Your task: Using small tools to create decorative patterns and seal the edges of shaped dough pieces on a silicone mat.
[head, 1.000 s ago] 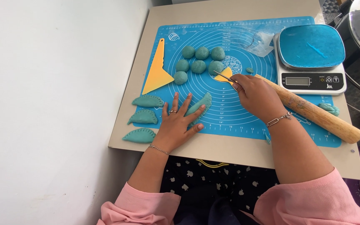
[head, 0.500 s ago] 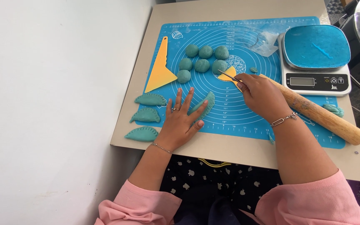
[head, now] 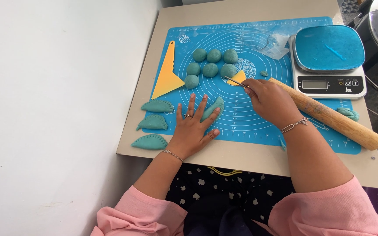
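Dumpling shaping on a blue silicone mat [head: 285, 126]. The left hand [head: 193, 129] lies flat with fingers spread, pressing a folded teal dumpling [head: 214, 108] onto the mat. The right hand [head: 267, 98] pinches a thin metal tool [head: 236, 81], probably a fork, near a small yellow scraper [head: 238, 78]. Three crimped dumplings [head: 154, 123] lie finished at the mat's left edge; seven dough balls [head: 211, 65] remain unshaped. A rolling pin [head: 329, 114] rests alongside.
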